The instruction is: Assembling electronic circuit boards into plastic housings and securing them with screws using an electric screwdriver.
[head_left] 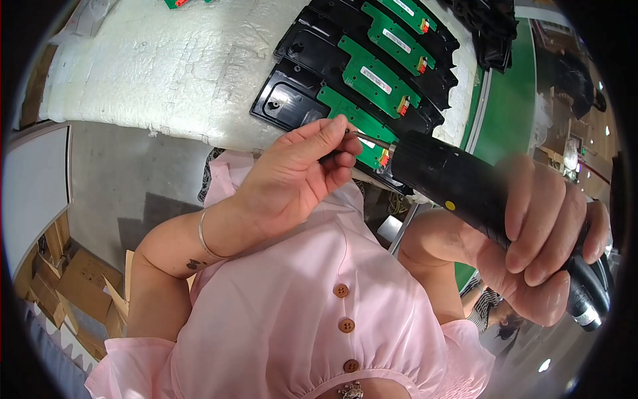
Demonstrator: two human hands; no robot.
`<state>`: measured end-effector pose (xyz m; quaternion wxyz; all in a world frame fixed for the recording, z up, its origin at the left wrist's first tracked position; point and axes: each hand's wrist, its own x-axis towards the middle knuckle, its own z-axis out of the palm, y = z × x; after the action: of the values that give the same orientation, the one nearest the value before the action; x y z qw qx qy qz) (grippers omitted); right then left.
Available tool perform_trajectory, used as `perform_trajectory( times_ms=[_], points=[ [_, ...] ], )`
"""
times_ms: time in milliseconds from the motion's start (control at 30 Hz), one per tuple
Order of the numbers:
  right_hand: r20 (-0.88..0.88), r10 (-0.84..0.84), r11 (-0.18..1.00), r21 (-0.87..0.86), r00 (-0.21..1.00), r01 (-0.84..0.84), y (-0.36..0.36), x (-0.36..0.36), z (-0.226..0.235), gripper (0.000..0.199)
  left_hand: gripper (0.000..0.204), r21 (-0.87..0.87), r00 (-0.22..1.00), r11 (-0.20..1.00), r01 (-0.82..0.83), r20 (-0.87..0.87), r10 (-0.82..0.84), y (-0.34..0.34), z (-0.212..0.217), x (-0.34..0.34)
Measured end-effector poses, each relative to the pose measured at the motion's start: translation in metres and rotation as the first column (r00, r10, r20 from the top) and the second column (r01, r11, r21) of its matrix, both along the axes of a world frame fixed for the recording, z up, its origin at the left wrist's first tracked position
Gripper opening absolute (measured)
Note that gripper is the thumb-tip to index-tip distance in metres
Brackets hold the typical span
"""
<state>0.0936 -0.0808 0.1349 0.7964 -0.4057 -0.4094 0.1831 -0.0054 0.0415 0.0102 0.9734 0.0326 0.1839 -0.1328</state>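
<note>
My right hand is wrapped round a black electric screwdriver with a yellow dot on its body. Its thin metal bit points left and meets the fingertips of my left hand. Thumb and forefinger there pinch a tiny dark piece, apparently a screw, right at the bit's end. Just beyond lies the nearest green circuit board on a black plastic panel, partly hidden by my hand and the screwdriver. More such panels, each with a green board, a white label and a red-yellow connector, lie in an overlapping row behind.
White padded sheeting covers the work surface. Black parts are piled at the far right, beside a green surface. Cardboard boxes stand on the floor at the left. Another person is at the far right.
</note>
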Motion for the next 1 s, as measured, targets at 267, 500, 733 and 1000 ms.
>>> perform_trajectory(
  times_ms=[267,500,733,1000],
  points=[
    [0.035,0.018,1.0,0.012,0.999,-0.019,-0.004,0.003,0.001,0.028,0.015,0.259,0.997,0.965,-0.037,0.075,0.018,-0.004,0.003,0.002],
    [-0.036,-0.023,0.954,-0.3,0.999,0.011,-0.022,0.002,0.012,0.03,0.015,0.264,0.987,0.963,-0.058,0.161,0.016,-0.005,-0.003,0.002],
    [0.134,-0.051,0.999,-0.009,0.99,0.053,0.005,-0.003,-0.011,0.027,0.018,0.275,0.987,0.948,-0.16,0.037,0.156,-0.007,0.002,0.004],
    [0.055,-0.097,0.995,-0.019,0.994,0.099,0.025,-0.002,-0.021,0.029,0.025,-0.003,0.99,0.991,-0.132,-0.042,0.132,-0.006,0.012,-0.001]
  ],
)
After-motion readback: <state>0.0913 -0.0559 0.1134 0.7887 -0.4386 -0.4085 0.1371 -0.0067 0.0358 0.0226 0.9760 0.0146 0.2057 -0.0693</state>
